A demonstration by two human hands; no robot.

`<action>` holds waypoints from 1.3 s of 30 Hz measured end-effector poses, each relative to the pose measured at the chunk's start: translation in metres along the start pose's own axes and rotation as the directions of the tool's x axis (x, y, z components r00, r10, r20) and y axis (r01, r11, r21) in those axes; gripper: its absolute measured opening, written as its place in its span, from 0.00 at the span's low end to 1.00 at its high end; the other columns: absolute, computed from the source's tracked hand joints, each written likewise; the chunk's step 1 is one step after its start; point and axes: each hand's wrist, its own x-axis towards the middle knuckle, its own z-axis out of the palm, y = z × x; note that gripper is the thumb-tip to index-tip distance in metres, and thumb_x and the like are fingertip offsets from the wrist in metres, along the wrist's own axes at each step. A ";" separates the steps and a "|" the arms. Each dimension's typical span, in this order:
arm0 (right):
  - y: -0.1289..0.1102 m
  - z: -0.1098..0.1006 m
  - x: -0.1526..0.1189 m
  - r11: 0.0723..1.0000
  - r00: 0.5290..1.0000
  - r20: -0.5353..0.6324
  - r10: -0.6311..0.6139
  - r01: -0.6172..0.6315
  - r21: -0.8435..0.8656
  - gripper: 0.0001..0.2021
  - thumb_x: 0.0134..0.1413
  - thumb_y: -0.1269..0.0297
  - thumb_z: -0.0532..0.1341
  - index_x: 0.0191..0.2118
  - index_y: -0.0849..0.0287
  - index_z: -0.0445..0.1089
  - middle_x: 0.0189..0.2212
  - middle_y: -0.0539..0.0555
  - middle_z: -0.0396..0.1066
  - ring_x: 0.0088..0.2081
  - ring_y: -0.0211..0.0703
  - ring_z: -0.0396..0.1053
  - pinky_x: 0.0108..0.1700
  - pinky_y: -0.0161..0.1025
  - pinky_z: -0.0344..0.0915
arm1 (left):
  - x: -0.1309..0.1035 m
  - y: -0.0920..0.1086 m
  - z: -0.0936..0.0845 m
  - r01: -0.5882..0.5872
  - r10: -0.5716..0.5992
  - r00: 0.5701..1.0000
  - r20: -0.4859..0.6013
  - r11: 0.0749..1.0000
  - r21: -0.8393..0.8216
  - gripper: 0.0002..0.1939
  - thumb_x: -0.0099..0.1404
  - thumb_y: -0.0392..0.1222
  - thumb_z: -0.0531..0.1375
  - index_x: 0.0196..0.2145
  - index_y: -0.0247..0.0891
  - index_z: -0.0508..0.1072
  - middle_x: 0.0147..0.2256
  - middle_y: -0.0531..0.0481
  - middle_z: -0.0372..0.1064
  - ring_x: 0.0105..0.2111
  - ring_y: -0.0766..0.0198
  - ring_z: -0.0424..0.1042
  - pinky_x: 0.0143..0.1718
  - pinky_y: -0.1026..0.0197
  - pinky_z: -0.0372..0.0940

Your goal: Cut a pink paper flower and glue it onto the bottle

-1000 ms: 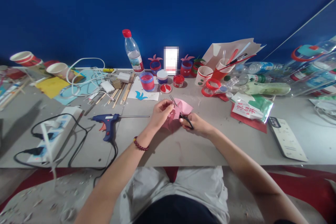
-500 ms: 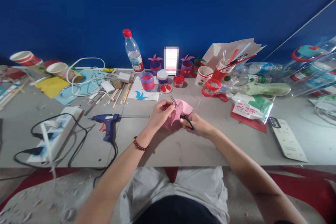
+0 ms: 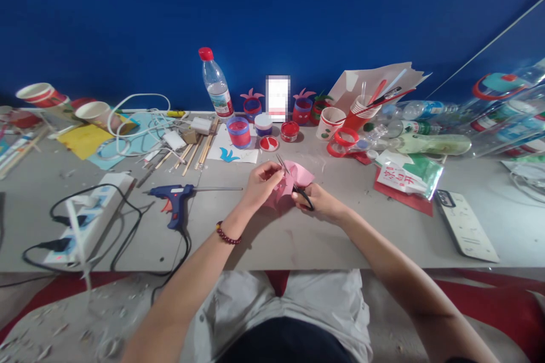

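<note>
My left hand (image 3: 264,180) is closed on a sheet of pink paper (image 3: 301,174), pinching it between thumb and fingers. Pointed, cut edges of the paper hang down below the fingers. In my right hand (image 3: 321,202) is a pair of scissors (image 3: 305,197) with black handles. Their metal blades lie across the pink paper, and the tips stick out beyond it near my left thumb. Part of the paper is hidden behind the fingers. Just past the hands lies a white sheet (image 3: 249,156) with a blue paper leaf shape (image 3: 229,155) on it.
To the left lie a blue glue gun (image 3: 176,204) and a power strip (image 3: 91,218) with cords. A bottle (image 3: 216,88), a paint jar (image 3: 290,131) and several painted cups stand behind. Paper cups (image 3: 330,123), plastic bottles and a phone (image 3: 466,227) are on the right.
The scissors' blades appear slightly closer together. Both hands and the pink paper stay in nearly the same place.
</note>
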 end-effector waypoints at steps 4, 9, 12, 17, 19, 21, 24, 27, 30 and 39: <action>-0.002 0.001 0.000 0.998 0.999 0.020 -0.044 0.043 0.039 0.21 0.49 0.52 0.67 0.21 0.57 0.56 0.14 0.42 0.53 0.16 0.27 0.46 0.17 0.30 0.41 | -0.001 0.001 0.000 -0.008 0.008 1.000 0.009 1.000 0.007 0.11 0.55 0.47 0.65 0.26 0.37 0.71 0.23 0.55 0.66 0.22 0.71 0.63 0.24 0.66 0.60; 0.002 -0.001 0.000 0.999 0.999 0.029 -0.040 0.040 0.001 0.22 0.52 0.52 0.65 0.21 0.58 0.55 0.14 0.42 0.53 0.16 0.27 0.46 0.17 0.30 0.41 | -0.001 0.003 0.001 -0.003 0.003 1.000 0.012 1.000 0.004 0.12 0.55 0.47 0.65 0.26 0.37 0.70 0.24 0.55 0.66 0.22 0.71 0.63 0.25 0.66 0.61; 0.003 -0.002 0.000 0.999 1.000 0.016 -0.025 0.026 -0.033 0.23 0.54 0.49 0.64 0.20 0.58 0.55 0.14 0.43 0.52 0.15 0.27 0.46 0.17 0.31 0.41 | -0.001 0.003 0.001 -0.003 0.003 1.000 0.000 1.000 0.015 0.12 0.54 0.48 0.65 0.26 0.37 0.70 0.24 0.54 0.66 0.23 0.70 0.64 0.25 0.66 0.61; -0.001 -0.001 -0.001 0.997 1.000 -0.009 0.016 -0.016 -0.070 0.24 0.53 0.47 0.64 0.20 0.58 0.55 0.13 0.42 0.52 0.15 0.27 0.45 0.16 0.31 0.40 | -0.001 0.002 0.000 0.004 -0.004 1.000 -0.006 1.000 0.030 0.11 0.54 0.47 0.65 0.26 0.37 0.71 0.24 0.54 0.66 0.23 0.70 0.64 0.24 0.67 0.60; -0.002 0.000 -0.002 0.997 1.000 -0.014 0.015 -0.016 -0.074 0.24 0.52 0.47 0.64 0.20 0.58 0.55 0.13 0.42 0.52 0.15 0.27 0.45 0.16 0.31 0.40 | -0.001 0.002 0.000 0.010 -0.010 1.000 -0.005 1.000 0.026 0.11 0.54 0.47 0.65 0.26 0.37 0.71 0.23 0.54 0.66 0.23 0.70 0.63 0.23 0.67 0.59; -0.002 0.000 -0.002 0.996 1.000 -0.022 0.015 -0.017 -0.088 0.24 0.52 0.47 0.64 0.20 0.58 0.55 0.13 0.42 0.51 0.15 0.27 0.45 0.17 0.31 0.41 | -0.001 0.002 0.000 0.009 -0.009 1.000 -0.005 1.000 0.016 0.11 0.54 0.47 0.65 0.26 0.37 0.71 0.23 0.55 0.66 0.22 0.71 0.63 0.23 0.67 0.59; 0.000 -0.001 -0.001 0.995 0.999 -0.030 0.022 -0.025 -0.096 0.24 0.52 0.46 0.63 0.19 0.58 0.55 0.13 0.43 0.51 0.15 0.27 0.45 0.17 0.31 0.40 | -0.001 0.002 0.000 0.001 -0.001 1.000 -0.005 1.000 0.020 0.11 0.54 0.47 0.65 0.26 0.37 0.71 0.24 0.55 0.66 0.23 0.70 0.64 0.24 0.67 0.60; 0.002 -0.001 0.000 0.997 1.000 -0.023 0.001 -0.003 -0.081 0.24 0.52 0.47 0.64 0.20 0.58 0.56 0.13 0.43 0.52 0.15 0.27 0.46 0.17 0.31 0.41 | -0.001 0.001 -0.001 -0.004 0.004 1.000 -0.003 0.999 0.038 0.10 0.55 0.47 0.64 0.27 0.37 0.71 0.24 0.54 0.66 0.24 0.70 0.64 0.24 0.67 0.60; 0.001 -0.001 0.000 0.996 0.999 -0.036 0.012 -0.015 -0.083 0.24 0.52 0.47 0.64 0.20 0.58 0.56 0.13 0.43 0.52 0.15 0.27 0.45 0.17 0.31 0.40 | -0.001 0.002 -0.001 0.001 0.000 1.000 -0.013 0.999 0.035 0.11 0.55 0.47 0.65 0.26 0.37 0.71 0.24 0.54 0.66 0.23 0.70 0.64 0.24 0.67 0.60; -0.001 0.001 -0.001 0.999 0.999 -0.032 -0.011 0.010 -0.032 0.21 0.51 0.48 0.65 0.25 0.57 0.58 0.15 0.42 0.53 0.16 0.28 0.46 0.17 0.31 0.41 | -0.001 0.002 -0.002 0.012 -0.011 1.000 -0.008 1.000 0.027 0.10 0.55 0.46 0.64 0.26 0.37 0.70 0.22 0.55 0.63 0.22 0.71 0.61 0.23 0.67 0.58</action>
